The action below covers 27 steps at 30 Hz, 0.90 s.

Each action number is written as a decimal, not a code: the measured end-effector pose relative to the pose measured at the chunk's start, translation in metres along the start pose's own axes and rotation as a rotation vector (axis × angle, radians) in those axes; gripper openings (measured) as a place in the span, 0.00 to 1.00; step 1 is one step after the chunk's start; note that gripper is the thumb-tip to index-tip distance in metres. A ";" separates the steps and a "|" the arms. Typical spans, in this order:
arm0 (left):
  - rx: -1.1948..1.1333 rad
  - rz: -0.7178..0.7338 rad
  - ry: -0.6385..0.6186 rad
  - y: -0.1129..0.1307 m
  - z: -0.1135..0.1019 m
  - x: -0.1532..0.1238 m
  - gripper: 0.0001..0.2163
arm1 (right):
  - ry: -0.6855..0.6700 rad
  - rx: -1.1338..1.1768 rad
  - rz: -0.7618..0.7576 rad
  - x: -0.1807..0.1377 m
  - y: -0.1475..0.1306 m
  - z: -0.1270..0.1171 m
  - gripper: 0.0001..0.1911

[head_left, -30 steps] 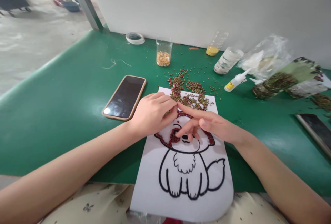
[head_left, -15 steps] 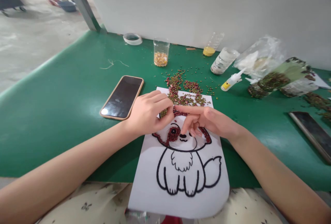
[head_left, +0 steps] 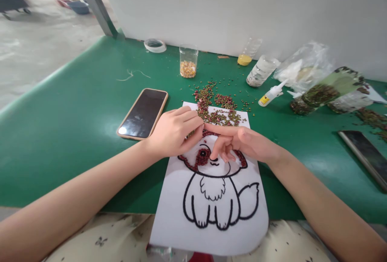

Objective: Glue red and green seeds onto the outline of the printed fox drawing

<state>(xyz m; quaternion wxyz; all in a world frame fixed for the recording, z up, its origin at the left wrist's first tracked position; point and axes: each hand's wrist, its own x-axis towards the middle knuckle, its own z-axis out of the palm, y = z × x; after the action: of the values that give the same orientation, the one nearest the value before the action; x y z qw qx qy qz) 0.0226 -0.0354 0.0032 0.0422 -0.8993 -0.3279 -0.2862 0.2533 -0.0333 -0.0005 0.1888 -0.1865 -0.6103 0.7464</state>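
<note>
On the table (head_left: 72, 129), the animal picture (head_left: 211, 197) points longways, away from the person.
By its top, left hand (head_left: 178, 133) curls (can't tell around what), right hand (head_left: 242, 143) fingers apart; seeds (head_left: 222, 116) lie just past.

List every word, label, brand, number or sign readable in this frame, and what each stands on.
No text can be read.
Yellow label on the white plastic nozzle bottle: too small to read.
White paper sheet with black-outlined animal: no lettering visible.

Right hand (head_left: 250, 143) points toward curled left hand (head_left: 178, 131).
</note>
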 end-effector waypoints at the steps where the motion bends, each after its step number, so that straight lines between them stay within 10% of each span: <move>1: 0.025 0.009 0.003 0.000 0.000 0.000 0.09 | -0.005 0.003 0.005 0.000 0.000 0.001 0.37; 27: -0.122 0.006 0.248 0.001 0.002 0.001 0.07 | -0.001 0.046 -0.074 0.003 -0.002 0.007 0.37</move>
<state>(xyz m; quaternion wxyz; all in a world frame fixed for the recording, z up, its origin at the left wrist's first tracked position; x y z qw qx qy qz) 0.0255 -0.0351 0.0021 0.0283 -0.8589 -0.2996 -0.4145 0.2477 -0.0372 0.0023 0.2202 -0.1589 -0.5996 0.7528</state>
